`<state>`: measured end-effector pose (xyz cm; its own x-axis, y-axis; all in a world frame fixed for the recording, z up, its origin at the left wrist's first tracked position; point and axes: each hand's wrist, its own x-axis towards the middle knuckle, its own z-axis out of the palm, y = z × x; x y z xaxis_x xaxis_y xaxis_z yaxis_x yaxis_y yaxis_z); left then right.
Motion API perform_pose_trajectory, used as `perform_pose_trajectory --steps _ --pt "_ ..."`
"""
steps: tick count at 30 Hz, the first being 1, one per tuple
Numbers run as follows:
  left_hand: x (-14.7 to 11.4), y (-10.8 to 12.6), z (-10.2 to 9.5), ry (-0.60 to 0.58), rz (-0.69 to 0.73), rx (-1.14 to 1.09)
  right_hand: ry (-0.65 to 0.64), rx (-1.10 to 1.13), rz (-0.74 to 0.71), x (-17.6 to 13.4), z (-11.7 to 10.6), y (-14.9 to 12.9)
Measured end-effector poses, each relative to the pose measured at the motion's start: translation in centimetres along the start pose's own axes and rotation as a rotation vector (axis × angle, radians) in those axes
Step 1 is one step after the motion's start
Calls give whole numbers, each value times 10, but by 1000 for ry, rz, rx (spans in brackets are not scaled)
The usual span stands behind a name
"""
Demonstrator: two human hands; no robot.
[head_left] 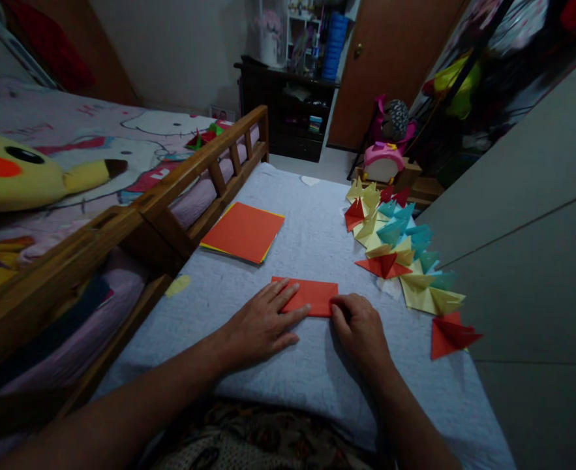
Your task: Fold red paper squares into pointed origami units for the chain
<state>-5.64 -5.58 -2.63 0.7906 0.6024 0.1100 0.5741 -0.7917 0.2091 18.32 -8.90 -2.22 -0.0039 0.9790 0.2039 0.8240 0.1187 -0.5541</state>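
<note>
A red sheet of paper, folded into a narrow rectangle, lies flat on the cloth-covered surface in front of me. My left hand rests on its left part with the fingers spread out. At the paper's right end, my right hand pinches the edge near the lower corner between thumb and curled fingers. Beyond my left hand lies a stack of coloured square paper, red on top with yellow showing beneath. To the right stand several folded paper pieces in red, yellow and blue, among them a red one nearest me.
A wooden bed rail runs along the left, with a yellow plush toy on the bed behind it. A pale cabinet wall borders the right. Past the far edge are a dark cabinet and a pink toy.
</note>
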Motion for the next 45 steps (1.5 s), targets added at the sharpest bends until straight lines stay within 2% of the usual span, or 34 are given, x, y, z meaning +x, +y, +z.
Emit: perform_pose_trajectory --steps 5,9,13,17,24,31,39,45 --pt "0 -1 -1 16 9 -6 30 -112 -52 -1 1 -4" --pt "1 0 -2 4 9 -12 64 -288 -184 -1 -3 -12" --pt "1 1 -2 -5 -3 -11 -86 -245 -371 0 -4 -18" --pt "2 1 -3 -7 6 4 -187 -211 -443 -2 -3 -20" --pt "-1 -4 -3 -18 36 41 -252 -340 -435 -6 -7 -29" --pt "-22 -16 -9 -19 18 112 -331 -464 -410 -6 -10 -45" --pt "-48 -21 -17 73 -24 168 -363 -516 -379 -9 -6 -60" --pt "-49 -14 -24 183 -11 186 -380 -536 -347 -10 -4 -69"
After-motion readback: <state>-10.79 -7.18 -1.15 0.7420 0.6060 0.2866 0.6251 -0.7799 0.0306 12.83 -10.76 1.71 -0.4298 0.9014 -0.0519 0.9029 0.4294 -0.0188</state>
